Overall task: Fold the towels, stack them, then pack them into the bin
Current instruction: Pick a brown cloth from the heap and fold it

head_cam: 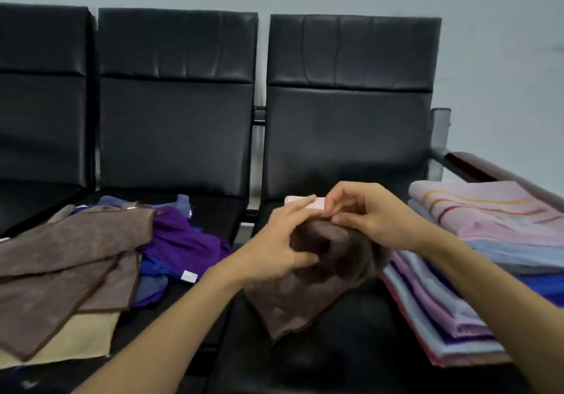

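Two bare hands and forearms of one person, seen from the head camera. The left hand [283, 241] and right hand [363, 219] were ungloved, with slender fingers. The left forearm [171, 326] and right forearm [476, 274] were uncovered along the whole length in view. The left hand's outline was softened by blur, so finer detail of its fingers could not be made out.
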### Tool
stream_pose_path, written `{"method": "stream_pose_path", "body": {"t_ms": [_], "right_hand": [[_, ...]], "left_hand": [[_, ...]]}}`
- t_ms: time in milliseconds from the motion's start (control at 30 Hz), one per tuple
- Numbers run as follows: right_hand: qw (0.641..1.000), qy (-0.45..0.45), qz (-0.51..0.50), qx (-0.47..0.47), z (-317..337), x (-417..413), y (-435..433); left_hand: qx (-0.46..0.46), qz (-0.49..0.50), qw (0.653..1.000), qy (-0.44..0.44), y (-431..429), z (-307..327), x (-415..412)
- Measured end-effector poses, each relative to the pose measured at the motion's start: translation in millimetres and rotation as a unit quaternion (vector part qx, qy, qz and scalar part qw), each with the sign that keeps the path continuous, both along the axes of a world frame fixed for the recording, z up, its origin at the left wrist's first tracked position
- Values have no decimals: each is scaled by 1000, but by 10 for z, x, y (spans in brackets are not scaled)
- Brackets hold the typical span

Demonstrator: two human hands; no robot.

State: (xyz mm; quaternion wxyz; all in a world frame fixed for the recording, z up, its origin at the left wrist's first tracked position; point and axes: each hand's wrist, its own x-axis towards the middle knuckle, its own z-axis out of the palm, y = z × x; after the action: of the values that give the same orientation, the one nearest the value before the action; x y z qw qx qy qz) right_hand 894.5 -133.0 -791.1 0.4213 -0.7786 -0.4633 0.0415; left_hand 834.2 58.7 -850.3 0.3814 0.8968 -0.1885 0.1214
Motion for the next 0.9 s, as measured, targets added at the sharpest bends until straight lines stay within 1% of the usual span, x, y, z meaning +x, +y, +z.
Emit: {"method": "stream_pose_path", "body": {"t_ms": [67, 133, 167, 200, 267, 367, 433, 500, 533, 600, 700, 733, 800, 833, 900], "right_hand": [[999, -7, -30, 24, -96, 7, -244], [998, 7, -54, 35, -182, 2, -444], [998, 12, -60, 20, -193, 0, -518], [998, 10, -67, -20, -224, 3, -605], [986, -37, -93, -135, -260, 34, -717], [943, -142, -118, -276, -363, 79, -783], [922, -170, -134, -321, -442, 67, -786], [916, -181, -162, -319, -477, 46, -773], [919, -180, -170, -305, -473, 39, -764], [934, -158, -174, -270, -446, 23, -733], [939, -150, -196, -240, -425, 2, -680], [939, -148, -213, -225, -434, -3, -660], [937, -143, -257, -190, -473, 18, -627], [934, -145, -279, -171, -498, 33, -601], [928, -160, -315, -118, -555, 91, -542]], "left_hand": [[33, -5, 999, 19, -163, -15, 53], [120, 27, 992, 16, -151, -56, 129], [162, 39, 986, 22, -105, -56, 169], [190, 46, 980, 35, -76, -83, 200], [186, 58, 980, 48, -15, -90, 214], [176, 87, 980, 16, 62, -75, 196], [187, 108, 976, 4, 148, -52, 168], [180, 136, 974, -4, 235, -33, 131], [150, 152, 977, -5, 266, -30, 112], [61, 188, 980, 1, 313, 0, 54], [-41, 229, 972, 13, 361, -15, 7], [-101, 235, 966, 18, 373, -25, 1], [-241, 231, 942, 34, 351, -34, 28], [-289, 229, 929, 45, 330, -28, 47], [-337, 232, 911, 54, 274, -33, 97]]}}
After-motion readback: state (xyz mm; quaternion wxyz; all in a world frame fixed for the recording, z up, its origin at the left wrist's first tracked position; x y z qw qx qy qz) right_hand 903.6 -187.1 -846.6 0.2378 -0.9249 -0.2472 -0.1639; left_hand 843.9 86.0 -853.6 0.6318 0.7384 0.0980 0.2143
